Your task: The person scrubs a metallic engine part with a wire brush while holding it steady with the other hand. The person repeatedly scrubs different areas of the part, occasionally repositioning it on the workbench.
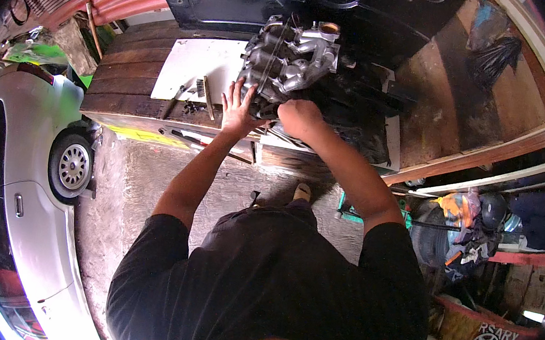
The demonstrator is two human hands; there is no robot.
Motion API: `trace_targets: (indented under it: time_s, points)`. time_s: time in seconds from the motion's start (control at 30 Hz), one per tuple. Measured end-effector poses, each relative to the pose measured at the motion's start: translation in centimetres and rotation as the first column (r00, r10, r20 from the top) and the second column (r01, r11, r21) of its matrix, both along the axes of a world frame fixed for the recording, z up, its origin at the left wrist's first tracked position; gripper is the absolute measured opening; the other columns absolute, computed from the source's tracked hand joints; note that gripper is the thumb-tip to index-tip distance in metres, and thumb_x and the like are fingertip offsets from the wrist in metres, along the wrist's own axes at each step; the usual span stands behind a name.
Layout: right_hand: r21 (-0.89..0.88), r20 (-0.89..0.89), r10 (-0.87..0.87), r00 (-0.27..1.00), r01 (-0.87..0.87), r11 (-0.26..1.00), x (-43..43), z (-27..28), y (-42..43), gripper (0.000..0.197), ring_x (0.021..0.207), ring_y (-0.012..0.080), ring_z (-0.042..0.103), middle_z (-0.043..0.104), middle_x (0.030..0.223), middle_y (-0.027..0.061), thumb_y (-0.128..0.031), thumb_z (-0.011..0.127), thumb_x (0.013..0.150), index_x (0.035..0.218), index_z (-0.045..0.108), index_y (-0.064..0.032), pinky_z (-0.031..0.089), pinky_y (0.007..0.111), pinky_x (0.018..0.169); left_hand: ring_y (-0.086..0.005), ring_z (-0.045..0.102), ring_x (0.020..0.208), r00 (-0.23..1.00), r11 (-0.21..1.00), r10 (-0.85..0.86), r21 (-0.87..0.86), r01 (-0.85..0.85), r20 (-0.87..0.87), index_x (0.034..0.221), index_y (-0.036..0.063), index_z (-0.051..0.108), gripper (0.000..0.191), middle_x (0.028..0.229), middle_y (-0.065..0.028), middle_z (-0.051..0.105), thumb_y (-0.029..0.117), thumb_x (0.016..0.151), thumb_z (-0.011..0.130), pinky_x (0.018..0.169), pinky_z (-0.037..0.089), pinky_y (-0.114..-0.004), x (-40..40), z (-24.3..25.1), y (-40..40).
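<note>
A silver and dark cast-metal engine assembly (pixel 284 61) with curved pipes, likely an intake manifold, lies on a wooden workbench (pixel 134 63). My left hand (pixel 237 111) rests against its near left end, fingers spread, thumb pointing right. Beside it my right hand (pixel 300 119) is curled into a fist at the assembly's near end. A dark cylindrical part (pixel 267 111) shows between the hands. Whether the fist holds anything is hidden. Left of my left hand lies a wooden-handled brush (pixel 208 97), partly on a white board (pixel 199 65).
Small dark pieces (pixel 192 108) and a thin dark tool (pixel 172 102) lie near the brush. A dark vehicle panel (pixel 240 2) stands behind the bench. A silver car (pixel 34 185) is at left on the concrete floor (pixel 153 167). Green metal equipment (pixel 350 210) and a tire (pixel 429 236) are at right.
</note>
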State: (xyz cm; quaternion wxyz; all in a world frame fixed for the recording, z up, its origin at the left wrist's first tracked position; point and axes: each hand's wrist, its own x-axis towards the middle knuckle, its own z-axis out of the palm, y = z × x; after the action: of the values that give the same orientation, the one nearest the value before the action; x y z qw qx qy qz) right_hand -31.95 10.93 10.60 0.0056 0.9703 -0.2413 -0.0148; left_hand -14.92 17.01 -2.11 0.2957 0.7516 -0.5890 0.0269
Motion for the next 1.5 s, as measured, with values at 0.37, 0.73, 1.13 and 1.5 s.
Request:
trace_targets:
  time_s: [0.37,0.73,1.13,1.5]
  points:
    - [0.062,0.052,-0.052,0.997,0.049,0.997,-5.1,-5.6,5.9,0.011,0.067,0.0289,0.066,0.064,0.069,0.0127,-0.011,0.057,0.076,0.077,0.065,-0.0033,0.053,0.040,0.057,-0.0393,0.003,0.141,0.995,0.989,-0.084,0.125,0.077,0.054,0.147,0.0310,0.013,0.125,0.152,-0.0122,0.005,0.061,0.046,0.081,0.107,0.010,-0.067,1.3,1.0,0.6]
    - [0.697,0.460,-0.513,0.725,0.063,0.714,-7.3,-24.8,2.9,0.013,0.080,0.0220,0.068,0.068,0.089,0.0128,-0.010,0.046,0.096,0.104,0.049,0.0000,0.050,0.035,0.066,-0.0388,0.002,0.141,0.997,0.992,-0.072,0.102,0.070,0.016,0.148,0.0290,0.012,0.125,0.153,-0.0134,0.003,0.059,0.048,0.082,0.109,0.010,-0.063,0.5,0.8,0.4]
    - [0.795,0.520,-0.646,0.559,-0.040,0.606,-1.5,-27.0,4.3,0.012,0.071,0.0215,0.067,0.067,0.078,0.0111,-0.009,0.050,0.093,0.102,0.055,-0.0041,0.052,0.033,0.062,-0.0397,0.006,0.140,1.000,1.000,-0.026,-0.002,0.026,0.008,0.145,0.0270,0.018,0.120,0.152,-0.0145,0.009,0.053,0.048,0.085,0.108,0.013,-0.063,-0.3,0.5,0.2]
    - [0.639,0.572,-0.584,0.576,0.134,0.758,-1.1,-26.0,4.3,0.019,0.068,0.0353,0.062,0.062,0.075,0.0184,-0.013,0.052,0.091,0.109,0.055,-0.0073,0.047,0.042,0.059,-0.0399,0.007,0.140,1.000,0.999,-0.002,-0.042,0.003,0.021,0.146,0.0254,0.019,0.120,0.152,-0.0165,0.010,0.055,0.048,0.084,0.109,0.012,-0.062,-0.4,-0.2,-0.3]
